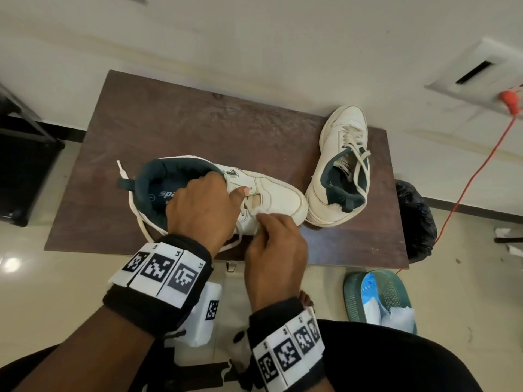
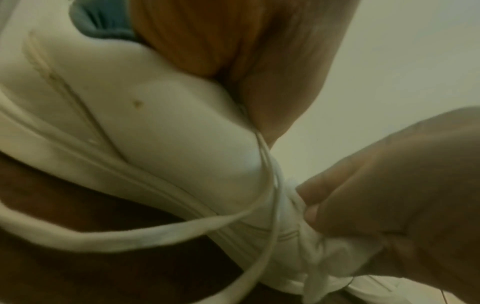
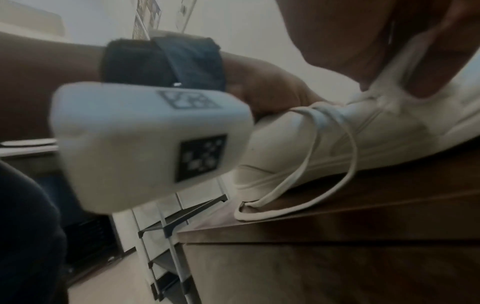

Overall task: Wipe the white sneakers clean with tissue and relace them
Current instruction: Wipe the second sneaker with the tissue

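Observation:
A white sneaker [image 1: 271,193] with a dark green lining lies on the brown table [image 1: 169,128], toe pointing right. My left hand [image 1: 203,205] grips it at the tongue and collar, fingers curled over the opening. My right hand [image 1: 274,241] pinches a small wad of white tissue [image 1: 259,211] against the sneaker's near side by the eyelets; the left wrist view shows the tissue [image 2: 306,207] pressed to the sneaker [image 2: 168,127]. Its loose lace [image 1: 141,224] trails off the near side, and in the right wrist view the lace [image 3: 298,185] loops onto the table edge. A second white sneaker [image 1: 339,171], laced, stands at the right.
A black bag [image 1: 413,222] hangs off the table's right end. A green basket [image 1: 396,295] with tissue and a blue pack sits on the floor at the right. An orange cable [image 1: 481,165] runs from a wall socket. A dark rack [image 1: 25,154] stands at the left.

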The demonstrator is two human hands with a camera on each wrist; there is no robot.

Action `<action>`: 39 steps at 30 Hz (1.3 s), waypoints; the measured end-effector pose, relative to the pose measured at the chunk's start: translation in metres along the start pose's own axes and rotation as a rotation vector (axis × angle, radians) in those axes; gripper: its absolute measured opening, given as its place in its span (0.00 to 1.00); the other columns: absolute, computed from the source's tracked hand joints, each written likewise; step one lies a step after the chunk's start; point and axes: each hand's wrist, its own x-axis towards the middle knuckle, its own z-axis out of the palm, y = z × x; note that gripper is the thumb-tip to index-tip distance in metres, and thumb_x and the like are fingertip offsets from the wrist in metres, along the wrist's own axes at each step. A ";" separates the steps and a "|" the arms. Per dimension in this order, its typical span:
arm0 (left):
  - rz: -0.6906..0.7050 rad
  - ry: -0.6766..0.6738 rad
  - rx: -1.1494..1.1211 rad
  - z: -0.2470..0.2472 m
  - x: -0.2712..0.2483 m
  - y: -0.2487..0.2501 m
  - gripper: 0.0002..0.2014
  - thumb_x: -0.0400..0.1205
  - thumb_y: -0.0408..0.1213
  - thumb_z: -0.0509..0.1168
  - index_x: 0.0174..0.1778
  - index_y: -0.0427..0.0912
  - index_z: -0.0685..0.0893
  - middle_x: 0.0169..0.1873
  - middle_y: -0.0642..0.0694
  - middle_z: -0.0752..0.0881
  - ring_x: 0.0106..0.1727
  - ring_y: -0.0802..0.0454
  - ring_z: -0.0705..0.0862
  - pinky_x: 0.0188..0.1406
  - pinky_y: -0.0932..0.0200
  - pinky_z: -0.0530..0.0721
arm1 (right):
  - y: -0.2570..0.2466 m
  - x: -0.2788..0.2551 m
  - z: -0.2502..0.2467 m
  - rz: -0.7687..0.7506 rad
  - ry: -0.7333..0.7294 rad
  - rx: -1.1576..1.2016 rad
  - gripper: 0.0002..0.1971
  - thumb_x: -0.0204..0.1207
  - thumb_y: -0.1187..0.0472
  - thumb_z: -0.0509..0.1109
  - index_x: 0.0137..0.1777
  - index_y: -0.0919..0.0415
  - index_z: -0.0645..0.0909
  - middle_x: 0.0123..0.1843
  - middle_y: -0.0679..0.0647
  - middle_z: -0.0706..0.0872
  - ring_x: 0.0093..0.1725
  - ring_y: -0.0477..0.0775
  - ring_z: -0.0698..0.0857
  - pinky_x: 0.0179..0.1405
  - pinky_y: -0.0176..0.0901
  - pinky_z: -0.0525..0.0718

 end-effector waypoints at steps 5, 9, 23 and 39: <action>-0.011 -0.035 -0.081 0.000 0.002 -0.007 0.23 0.82 0.59 0.60 0.29 0.47 0.66 0.36 0.44 0.78 0.41 0.42 0.78 0.38 0.51 0.70 | 0.019 0.032 -0.016 0.046 0.084 -0.072 0.09 0.72 0.72 0.70 0.49 0.65 0.89 0.47 0.57 0.89 0.45 0.54 0.86 0.47 0.33 0.74; -0.004 -0.042 -0.083 0.001 0.004 -0.008 0.23 0.83 0.58 0.59 0.28 0.48 0.65 0.33 0.47 0.74 0.38 0.45 0.74 0.38 0.51 0.70 | 0.021 0.053 -0.020 0.084 0.092 -0.112 0.10 0.75 0.71 0.68 0.52 0.65 0.89 0.51 0.59 0.89 0.49 0.57 0.86 0.53 0.37 0.75; 0.005 -0.009 -0.145 0.006 0.004 -0.010 0.23 0.82 0.58 0.60 0.28 0.48 0.66 0.31 0.47 0.75 0.38 0.44 0.77 0.37 0.51 0.71 | 0.014 0.062 -0.027 0.094 -0.035 -0.127 0.10 0.76 0.69 0.67 0.51 0.62 0.90 0.50 0.57 0.90 0.48 0.56 0.87 0.52 0.43 0.82; -0.010 0.021 -0.190 0.011 0.005 -0.011 0.21 0.82 0.58 0.60 0.29 0.48 0.70 0.33 0.47 0.79 0.39 0.43 0.81 0.37 0.52 0.74 | 0.005 0.063 -0.028 0.180 -0.096 -0.117 0.12 0.78 0.68 0.66 0.55 0.59 0.88 0.55 0.55 0.90 0.54 0.53 0.87 0.55 0.37 0.77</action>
